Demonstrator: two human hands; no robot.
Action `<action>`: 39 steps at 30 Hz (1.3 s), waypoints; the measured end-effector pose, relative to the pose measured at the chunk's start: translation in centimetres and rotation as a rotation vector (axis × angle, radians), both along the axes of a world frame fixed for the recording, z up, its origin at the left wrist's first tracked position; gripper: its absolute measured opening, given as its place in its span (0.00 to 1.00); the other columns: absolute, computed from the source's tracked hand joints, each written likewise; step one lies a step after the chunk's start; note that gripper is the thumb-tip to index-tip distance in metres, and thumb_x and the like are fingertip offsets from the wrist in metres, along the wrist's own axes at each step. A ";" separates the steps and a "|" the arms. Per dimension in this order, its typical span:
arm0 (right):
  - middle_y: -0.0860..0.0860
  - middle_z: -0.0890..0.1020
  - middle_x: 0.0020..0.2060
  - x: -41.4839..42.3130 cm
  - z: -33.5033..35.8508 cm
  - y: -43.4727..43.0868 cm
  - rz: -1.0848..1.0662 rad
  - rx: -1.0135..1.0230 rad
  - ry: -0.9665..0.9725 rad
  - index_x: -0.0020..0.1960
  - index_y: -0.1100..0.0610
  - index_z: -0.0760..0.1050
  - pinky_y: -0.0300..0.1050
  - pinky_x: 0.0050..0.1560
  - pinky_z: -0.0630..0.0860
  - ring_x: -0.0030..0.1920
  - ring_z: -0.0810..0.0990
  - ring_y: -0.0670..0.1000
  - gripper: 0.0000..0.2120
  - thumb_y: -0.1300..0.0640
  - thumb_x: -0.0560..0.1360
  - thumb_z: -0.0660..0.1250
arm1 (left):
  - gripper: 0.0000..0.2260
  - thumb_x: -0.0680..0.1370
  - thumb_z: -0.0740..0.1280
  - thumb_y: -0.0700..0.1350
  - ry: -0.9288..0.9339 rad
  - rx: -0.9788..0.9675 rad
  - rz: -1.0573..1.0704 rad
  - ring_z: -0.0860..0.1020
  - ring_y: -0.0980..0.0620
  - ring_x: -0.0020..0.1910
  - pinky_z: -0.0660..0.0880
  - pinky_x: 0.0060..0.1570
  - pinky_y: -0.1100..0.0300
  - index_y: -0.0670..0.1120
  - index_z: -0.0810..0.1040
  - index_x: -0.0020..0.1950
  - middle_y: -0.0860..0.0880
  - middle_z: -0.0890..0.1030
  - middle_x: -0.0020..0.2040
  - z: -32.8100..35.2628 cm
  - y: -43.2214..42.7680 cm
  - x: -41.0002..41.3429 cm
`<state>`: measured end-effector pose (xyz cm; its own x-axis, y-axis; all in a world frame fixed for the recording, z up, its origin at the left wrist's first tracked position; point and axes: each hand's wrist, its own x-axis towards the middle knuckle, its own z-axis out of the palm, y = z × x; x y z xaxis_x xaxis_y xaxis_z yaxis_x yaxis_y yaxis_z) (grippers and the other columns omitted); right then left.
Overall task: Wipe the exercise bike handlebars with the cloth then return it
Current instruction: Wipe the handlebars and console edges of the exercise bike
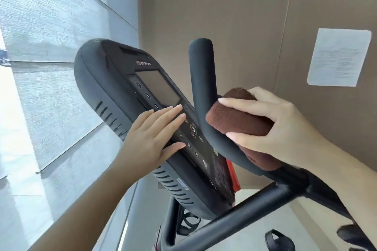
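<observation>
Head view looks down and sideways at the bike, so the whole scene is tilted. The right hand grasps a folded brown cloth and presses it against the curved black handlebar, thumb and fingers wrapped around the fabric where the bar bends up toward its rounded tip. Part of the cloth hangs down behind the bar, below the hand. The left hand lies flat and released on the bike's console, fingers spread across the button panel just below the dark screen; it holds nothing and seems only to steady the machine.

Judging by this, the task is in the middle of its wiping step. The cloth is on the bar, so picking it up is done, and contact sits at the bend of this one horn. Which stretches are already clean cannot be told, since the black foam shows no visible marks or moisture. The upper part of the horn, above the cloth, looks likely to remain, as do the lower bars near the stem and any opposite grip, which lies out of view. Returning the cloth is not yet done, and the spot it belongs to is not shown.
</observation>
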<state>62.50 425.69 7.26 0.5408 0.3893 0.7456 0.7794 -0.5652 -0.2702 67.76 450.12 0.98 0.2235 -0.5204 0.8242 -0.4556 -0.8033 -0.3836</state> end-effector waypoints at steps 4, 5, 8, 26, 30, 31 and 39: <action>0.44 0.76 0.51 0.8 2.4 3.2 0.013 0.332 -0.150 0.61 0.42 0.72 0.25 0.54 0.65 0.52 0.74 0.36 0.25 0.54 0.66 0.72 | 0.19 0.77 0.61 0.52 -0.092 0.012 0.018 0.76 0.48 0.60 0.64 0.58 0.53 0.42 0.76 0.61 0.45 0.76 0.63 0.9 1.3 1.1; 0.46 0.75 0.51 1.3 3.1 4.4 0.001 0.380 -0.202 0.62 0.44 0.72 0.26 0.54 0.65 0.51 0.74 0.35 0.25 0.54 0.67 0.72 | 0.19 0.77 0.61 0.52 -0.109 0.013 0.016 0.75 0.49 0.60 0.64 0.59 0.54 0.42 0.76 0.61 0.46 0.76 0.63 1.0 1.5 1.3; 0.48 0.72 0.53 1.9 3.8 6.7 -0.104 0.331 -0.319 0.64 0.49 0.72 0.24 0.56 0.64 0.52 0.71 0.35 0.24 0.54 0.69 0.72 | 0.18 0.77 0.61 0.51 -0.131 0.003 0.005 0.73 0.50 0.60 0.62 0.60 0.54 0.43 0.77 0.61 0.46 0.76 0.63 1.2 2.3 1.7; 0.53 0.72 0.55 -0.5 2.5 9.9 -0.536 0.115 -0.492 0.64 0.51 0.73 0.30 0.59 0.65 0.56 0.71 0.45 0.24 0.54 0.69 0.72 | 0.12 0.75 0.63 0.48 -0.296 0.148 -0.238 0.78 0.46 0.55 0.62 0.58 0.50 0.42 0.81 0.51 0.44 0.82 0.50 2.5 6.2 3.8; 0.57 0.72 0.56 0.5 0.6 11.7 -0.697 0.097 -0.617 0.62 0.55 0.75 0.49 0.57 0.74 0.57 0.74 0.56 0.21 0.58 0.70 0.71 | 0.11 0.76 0.62 0.47 -0.299 0.118 -0.282 0.73 0.47 0.56 0.59 0.61 0.49 0.43 0.80 0.49 0.44 0.82 0.49 3.1 6.7 4.3; 0.56 0.71 0.56 0.3 -0.5 11.4 -0.696 0.077 -0.628 0.62 0.56 0.74 0.50 0.57 0.74 0.57 0.73 0.56 0.21 0.59 0.70 0.71 | 0.11 0.76 0.62 0.47 -0.308 0.106 -0.290 0.73 0.47 0.56 0.58 0.61 0.49 0.43 0.80 0.49 0.44 0.82 0.48 3.2 6.7 4.4; 0.64 0.75 0.55 -3.0 -6.8 9.0 -0.816 -0.169 -0.508 0.61 0.55 0.75 0.53 0.55 0.75 0.55 0.75 0.61 0.20 0.59 0.69 0.70 | 0.12 0.78 0.58 0.45 -0.331 0.127 -0.305 0.79 0.44 0.50 0.62 0.58 0.49 0.41 0.79 0.45 0.44 0.81 0.45 3.6 6.9 4.5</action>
<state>59.46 434.66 0.48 0.3215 0.1610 0.9331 0.1328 -0.9834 0.1239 72.30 457.05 4.62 -0.2194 -0.6227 0.7511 -0.5001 -0.5892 -0.6346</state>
